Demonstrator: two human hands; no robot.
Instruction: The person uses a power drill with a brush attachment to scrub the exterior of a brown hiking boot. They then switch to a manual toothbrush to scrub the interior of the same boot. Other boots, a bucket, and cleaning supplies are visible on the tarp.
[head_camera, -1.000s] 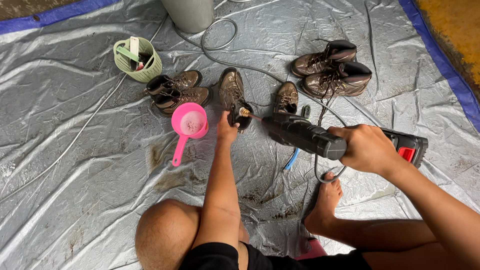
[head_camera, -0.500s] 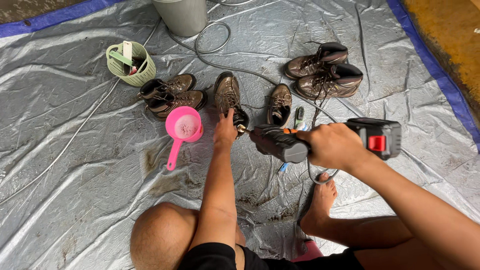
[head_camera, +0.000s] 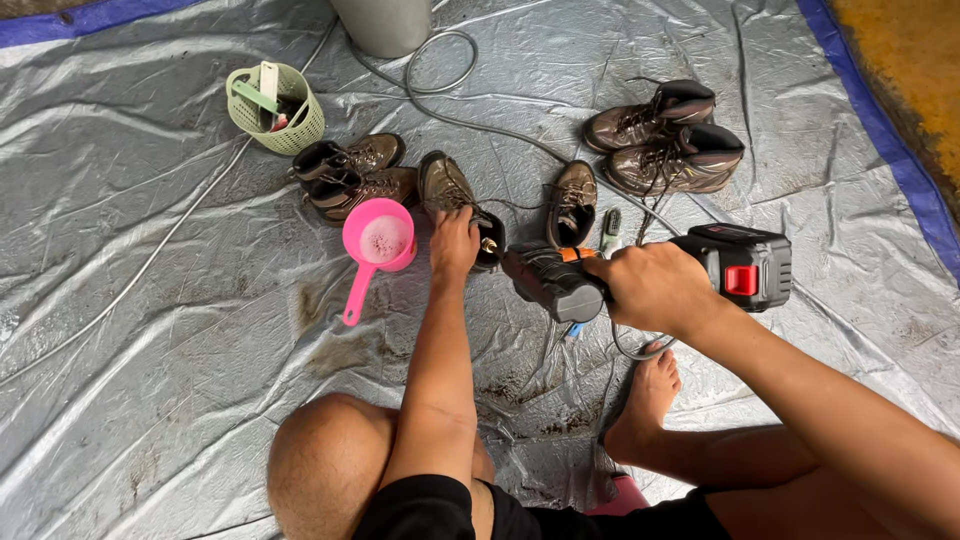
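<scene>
Sitting on a shiny, wrinkly grey plastic sheet (head_camera: 150, 400) with a blue edge, the person works on muddy boots. The left hand (head_camera: 455, 245) is curled around the top of a brown boot (head_camera: 448, 195) that lies in the middle of the sheet, and it holds the boot down. The right hand (head_camera: 655, 290) is wrapped tight around the grip of a black power tool (head_camera: 640, 275). The tool is chunky, with a square black battery pack and a red button at its back end. Its dark round nose sits just beside the boot's opening.

A pink plastic scoop (head_camera: 377, 245) with a long handle lies just left of the held boot. It has foamy water inside. Two more brown boots (head_camera: 350, 175) lie side by side behind the scoop. A light green basket (head_camera: 280, 115) with holes holds small brushes near the top left. One small brown shoe (head_camera: 573, 200) lies to the right of the held boot, and a darker pair of boots (head_camera: 665, 140) lies farther right. A thin grey hose (head_camera: 440, 95) curls across the sheet near a grey bucket (head_camera: 385, 25).

Half a second ago the tool was a little farther to the right. Its nose has come closer to the boot. The left hand has stayed on the boot.
</scene>
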